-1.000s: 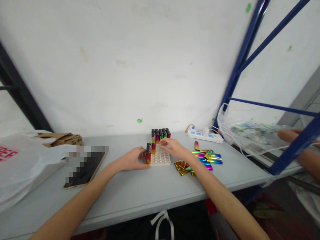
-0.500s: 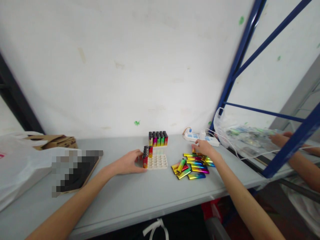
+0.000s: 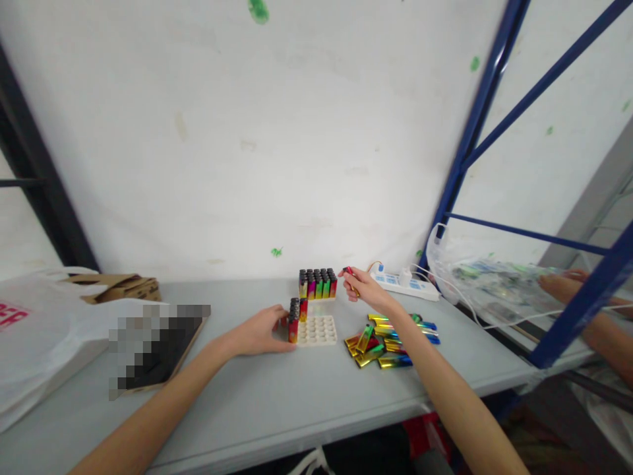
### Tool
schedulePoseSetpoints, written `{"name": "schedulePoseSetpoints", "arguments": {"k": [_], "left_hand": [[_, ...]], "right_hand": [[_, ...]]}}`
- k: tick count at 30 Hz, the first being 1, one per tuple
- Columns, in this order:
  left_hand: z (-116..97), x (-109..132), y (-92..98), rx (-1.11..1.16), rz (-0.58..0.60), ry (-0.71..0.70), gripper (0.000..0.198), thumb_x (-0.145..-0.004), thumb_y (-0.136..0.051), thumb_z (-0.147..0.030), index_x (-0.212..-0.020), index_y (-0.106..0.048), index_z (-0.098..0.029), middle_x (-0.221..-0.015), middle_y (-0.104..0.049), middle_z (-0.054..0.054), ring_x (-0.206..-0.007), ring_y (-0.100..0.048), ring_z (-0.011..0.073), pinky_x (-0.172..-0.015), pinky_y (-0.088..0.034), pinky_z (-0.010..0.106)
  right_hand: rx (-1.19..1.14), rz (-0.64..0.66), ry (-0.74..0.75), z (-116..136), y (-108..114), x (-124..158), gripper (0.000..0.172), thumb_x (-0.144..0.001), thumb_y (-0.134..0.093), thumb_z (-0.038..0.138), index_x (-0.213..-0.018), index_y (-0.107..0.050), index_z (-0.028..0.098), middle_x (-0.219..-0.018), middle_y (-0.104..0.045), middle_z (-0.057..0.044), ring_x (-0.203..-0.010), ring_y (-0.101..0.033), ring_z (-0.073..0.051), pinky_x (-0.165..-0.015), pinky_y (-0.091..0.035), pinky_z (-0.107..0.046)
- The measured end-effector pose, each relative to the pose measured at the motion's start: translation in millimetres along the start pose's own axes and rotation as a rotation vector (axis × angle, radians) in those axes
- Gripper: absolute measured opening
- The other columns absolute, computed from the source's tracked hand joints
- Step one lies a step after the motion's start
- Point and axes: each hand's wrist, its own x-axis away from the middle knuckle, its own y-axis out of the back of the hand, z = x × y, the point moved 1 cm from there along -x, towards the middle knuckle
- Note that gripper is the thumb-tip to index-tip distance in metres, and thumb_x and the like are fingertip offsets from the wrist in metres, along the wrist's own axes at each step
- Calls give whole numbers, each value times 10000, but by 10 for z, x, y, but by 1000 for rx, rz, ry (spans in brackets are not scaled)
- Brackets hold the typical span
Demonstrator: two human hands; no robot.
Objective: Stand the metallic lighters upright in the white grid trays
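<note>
Steadiness counts most in the head view. The left hand lies half-curled against the near-left corner of the white tray. Its fingers touch the standing lighters there and grip nothing. Judged from this, it should brace the tray so it cannot slide. The right hand hovers above the table, between the filled tray and the power strip. Its thumb and forefinger are pinched on one red-topped lighter, with the other fingers loosely curled. A good placing would bring that lighter base-down and upright over an empty hole beside the standing ones, without knocking them.

Counted:
- two trays
- one lighter in hand
- about five standing lighters along the white tray's left side, too small to count surely
- the filled tray packed, its number unclear
- a loose pile of roughly ten lying flat and overlapping
- one power strip
- one co-worker's hand at the far right
</note>
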Motion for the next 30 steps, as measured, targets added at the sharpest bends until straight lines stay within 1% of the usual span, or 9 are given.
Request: {"name": "schedulePoseSetpoints", "arguments": {"k": [2, 3, 7, 9, 11, 16, 19, 24, 30], "left_hand": [[-6, 1, 1, 4, 8, -2, 548, -724, -731, -576, -1043, -655, -137, -1060, -651, 99, -959, -604, 260, -817, -481, 320], [-8, 1, 0, 7, 11, -3, 546, -725, -732, -573, -1043, -657, -136, -1060, -650, 99, -962, -605, 262, -820, -482, 321], [-8, -5, -3, 22, 18, -11, 556, -725, -732, -567, -1073, -674, -138, -1063, -652, 97, -980, -604, 267, -823, -486, 320], [-8, -9, -4, 24, 23, -6, 547, -722, -733, -560, -1067, -677, -139, -1063, -654, 98, -982, -603, 266, -818, -489, 316], [-11, -12, -4, 22, 23, -7, 549, -723, -732, -560, -1072, -674, -139, -1062, -655, 98, -979, -604, 266, -825, -491, 318], [-13, -8, 0, 19, 13, -6, 532, -723, -730, -552, -1056, -668, -142, -1054, -654, 95, -963, -603, 260, -818, -488, 319], [-9, -6, 1, 17, 9, -2, 522, -719, -729, -573, -1005, -668, -140, -1034, -651, 94, -939, -603, 256, -794, -484, 313], [-26, -7, 14, -11, 29, -3, 559, -733, -720, -594, -1030, -655, -126, -1057, -643, 108, -944, -608, 261, -795, -479, 320], [-41, -6, 23, -26, 28, -2, 567, -735, -713, -602, -1027, -641, -122, -1049, -647, 108, -921, -610, 256, -776, -470, 317]], "right_hand": [[38, -10, -44, 45, -198, -47, 478, -899, -540, 654, -1004, -559, 188, -605, -377, 92, -467, -293, -78, -455, -259, -205], [102, -45, -29, 51, -282, -67, 473, -913, -506, 660, -929, -556, 190, -586, -360, 88, -470, -280, -83, -457, -238, -211], [363, -278, 167, 4, -513, -80, 533, -934, -444, 642, -644, -453, 195, -575, -373, 33, -563, -349, -114, -526, -248, -248], [429, -363, 195, -33, -565, -55, 521, -914, -468, 603, -589, -393, 202, -567, -336, 29, -574, -330, -116, -542, -217, -262], [470, -403, 196, -53, -580, -27, 464, -883, -481, 529, -570, -359, 208, -557, -311, 30, -566, -307, -113, -547, -187, -270], [467, -426, 215, -44, -555, 8, 348, -822, -448, 435, -567, -373, 210, -546, -333, 27, -566, -324, -120, -555, -192, -272], [466, -416, 196, -46, -562, 19, 374, -843, -439, 471, -583, -383, 209, -557, -323, 28, -574, -325, -122, -559, -202, -271], [457, -383, 183, -55, -598, 43, 472, -887, -458, 566, -594, -377, 205, -568, -317, 33, -577, -314, -117, -564, -201, -275], [471, -396, 196, -69, -630, 55, 365, -842, -440, 459, -584, -375, 208, -559, -336, 32, -569, -337, -119, -565, -206, -279]]}}
